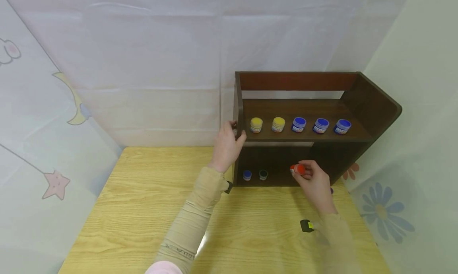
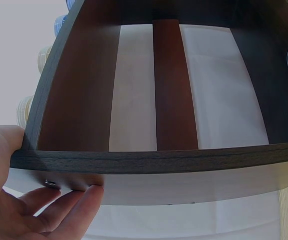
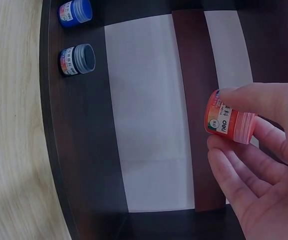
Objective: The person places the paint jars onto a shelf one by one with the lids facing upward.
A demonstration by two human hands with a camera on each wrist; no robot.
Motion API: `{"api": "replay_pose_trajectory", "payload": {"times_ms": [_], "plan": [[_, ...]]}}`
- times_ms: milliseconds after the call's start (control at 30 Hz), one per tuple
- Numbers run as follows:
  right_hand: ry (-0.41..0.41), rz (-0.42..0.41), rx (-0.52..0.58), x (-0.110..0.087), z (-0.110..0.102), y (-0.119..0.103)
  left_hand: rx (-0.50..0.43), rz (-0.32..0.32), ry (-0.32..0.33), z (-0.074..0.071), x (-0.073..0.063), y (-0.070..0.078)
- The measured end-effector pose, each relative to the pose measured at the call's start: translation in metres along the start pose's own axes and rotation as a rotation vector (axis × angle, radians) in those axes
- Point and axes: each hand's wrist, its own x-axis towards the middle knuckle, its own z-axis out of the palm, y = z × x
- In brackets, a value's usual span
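My right hand (image 1: 316, 184) pinches a red paint jar (image 3: 226, 117) between thumb and fingers, tilted on its side, in front of the shelf's lower level. My left hand (image 1: 227, 144) grips the left side panel of the dark brown shelf (image 2: 134, 162), thumb at the front edge and fingers on the outer face. On the lower board, toward the left, stand a blue jar (image 1: 247, 175) and a black jar (image 3: 78, 59), upright and apart. Two yellow jars (image 1: 256, 125) and three blue jars (image 1: 299, 124) stand in a row along the upper board.
The shelf stands on a light wood table (image 1: 161, 202) against a pale backdrop (image 1: 161, 87). A small purple thing (image 1: 331, 190) shows partly behind my right wrist. Dark camera mounts (image 1: 306, 226) sit at both wrists. A patterned side wall (image 1: 411, 166) rises at the right.
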Motion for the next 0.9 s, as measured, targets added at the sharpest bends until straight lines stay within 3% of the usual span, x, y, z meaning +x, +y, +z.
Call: {"api": "replay_pose_trajectory", "payload": {"times_ms": [400, 900], "plan": [[-0.013, -0.047, -0.015, 0.016, 0.002, 0.004, 0.003, -0.007, -0.005, -0.001, 0.000, 0.001], [-0.057, -0.002, -0.056, 0.031, 0.011, 0.024, -0.005, -0.010, -0.006, 0.000, 0.000, 0.000]]}}
